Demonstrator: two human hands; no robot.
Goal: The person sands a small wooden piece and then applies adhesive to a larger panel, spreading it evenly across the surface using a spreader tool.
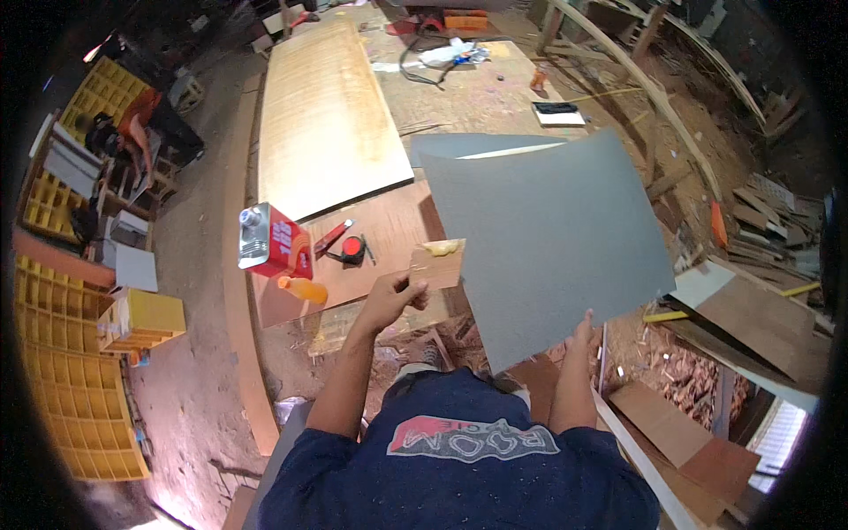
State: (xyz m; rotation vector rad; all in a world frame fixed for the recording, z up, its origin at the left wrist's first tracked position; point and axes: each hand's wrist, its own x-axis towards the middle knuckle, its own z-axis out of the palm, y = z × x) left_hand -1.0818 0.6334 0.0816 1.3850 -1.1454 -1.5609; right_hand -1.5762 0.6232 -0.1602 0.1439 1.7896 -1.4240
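Note:
Pinched in my left hand (pixel 389 302) is a small, thin square of plywood (pixel 438 270), with a yellowish smear of glue-like paste on its upper edge. My right hand (pixel 580 340) grips the lower right edge of a large dark grey sheet (pixel 552 238); its fingers are partly hidden by the sheet. The sheet is tilted over the table, and another grey piece (pixel 442 143) shows behind its far edge. Left of my left hand are a black tape measure with a red button (pixel 352 249), a red utility knife (pixel 332 237), an orange bottle (pixel 302 290) and a red metal can (pixel 287 246).
A pale wood panel (pixel 327 106) lies across the worktable's left side. At the back are a cable (pixel 422 71) and crumpled plastic (pixel 450 55). Wooden rails (pixel 658 84) and board offcuts (pixel 760 322) stand at right. Another person (pixel 132 132) bends near yellow crates at far left.

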